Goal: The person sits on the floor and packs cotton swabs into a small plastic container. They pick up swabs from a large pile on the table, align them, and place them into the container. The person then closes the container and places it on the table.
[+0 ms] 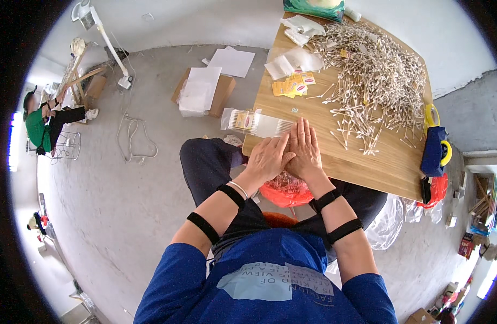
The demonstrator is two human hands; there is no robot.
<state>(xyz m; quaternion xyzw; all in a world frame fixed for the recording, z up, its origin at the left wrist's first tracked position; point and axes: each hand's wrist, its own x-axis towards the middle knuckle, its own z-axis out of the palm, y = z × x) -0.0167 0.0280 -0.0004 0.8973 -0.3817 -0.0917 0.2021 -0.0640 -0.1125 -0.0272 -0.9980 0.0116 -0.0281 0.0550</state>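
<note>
At the near left part of the wooden table [335, 162], my left hand [267, 158] rests with its fingers stretched forward over a clear plastic sleeve [265, 126]. A row of cotton swabs [283, 127] shows in the sleeve just beyond my fingertips. Beside it my right hand [305, 147] lies flat, fingers straight and close together, its thumb side touching my left thumb. At the sleeve's left end is a packet of cotton swabs [243, 121] with a yellow and red card. What lies beneath my palms is hidden.
A large heap of loose cotton swabs [378, 70] covers the table's right side. Yellow cards [292, 85] and clear bags [294, 62] lie left of it. A blue tape dispenser [433, 154] stands at the right edge. A red bag [285, 190] is below my hands. Another person [40, 127] sits far left.
</note>
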